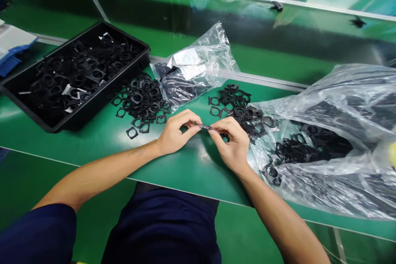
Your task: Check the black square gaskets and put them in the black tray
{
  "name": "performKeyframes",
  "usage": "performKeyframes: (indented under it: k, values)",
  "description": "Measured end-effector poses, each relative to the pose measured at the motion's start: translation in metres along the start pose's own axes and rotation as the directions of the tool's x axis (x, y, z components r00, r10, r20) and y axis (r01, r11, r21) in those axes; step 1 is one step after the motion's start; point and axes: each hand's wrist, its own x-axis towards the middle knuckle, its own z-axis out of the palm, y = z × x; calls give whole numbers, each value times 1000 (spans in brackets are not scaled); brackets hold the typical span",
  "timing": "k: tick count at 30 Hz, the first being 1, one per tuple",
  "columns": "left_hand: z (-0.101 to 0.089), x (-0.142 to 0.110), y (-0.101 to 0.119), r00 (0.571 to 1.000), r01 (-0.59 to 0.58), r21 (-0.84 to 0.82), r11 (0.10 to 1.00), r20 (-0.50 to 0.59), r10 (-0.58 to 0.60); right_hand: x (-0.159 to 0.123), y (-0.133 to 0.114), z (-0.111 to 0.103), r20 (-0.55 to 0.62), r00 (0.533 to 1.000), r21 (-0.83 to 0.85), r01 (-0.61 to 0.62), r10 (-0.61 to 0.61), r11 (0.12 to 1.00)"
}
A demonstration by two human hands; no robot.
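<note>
A small flat black plastic part (205, 127), seen edge-on, is held between both hands over the green table (192, 161). My left hand (179, 131) pinches its left end between thumb and fingers. At its right end my right hand (231, 140) grips it the same way. Whether it is one piece or two pressed together I cannot tell. Beyond my left hand lies a pile of thin black square frames with round holes (142, 97). Another pile of black ring-shaped parts (238, 105) spreads behind my right hand.
At the left stands a black tray (74, 115) full of black parts, some with white strips. A labelled clear bag (198, 70) lies behind the piles. To the right, a large open plastic bag (334, 103) spills black parts. A metal-edged divider (269, 80) runs along the back.
</note>
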Motion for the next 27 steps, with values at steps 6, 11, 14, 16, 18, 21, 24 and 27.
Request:
performKeyframes:
  k: [6, 11, 14, 16, 18, 21, 24, 27]
  values:
    - [2, -1, -1, 990, 136, -134, 982, 42, -131, 1, 1, -1, 26, 989, 63, -146, 145, 987]
    - [1, -1, -4, 991, 131, -140, 981, 23, -129, 2, 5, 5, 92, 935, 270, -354, 342, 895]
    - [0, 0, -3, 1000, -6, -14, 1000, 10, 6, 5, 7, 5, 93, 914, 342, -402, 395, 849]
    - [-1, 0, -2, 995, -95, 71, 993, 19, 94, 7, 7, 4, 99, 907, 361, -416, 410, 835]
    - [-1, 1, -2, 991, -129, 101, 987, 32, 126, 8, 7, 4, 108, 901, 366, -429, 420, 826]
    - [0, 0, -2, 992, -126, 88, 988, 40, 123, 8, 5, 4, 108, 900, 367, -431, 423, 824]
    - [0, 0, -4, 994, -102, 88, 991, 41, 99, 6, 5, 4, 92, 910, 345, -411, 405, 844]
    - [-1, 0, -4, 996, -86, 86, 993, 28, 84, 5, 5, 5, 78, 920, 318, -388, 384, 865]
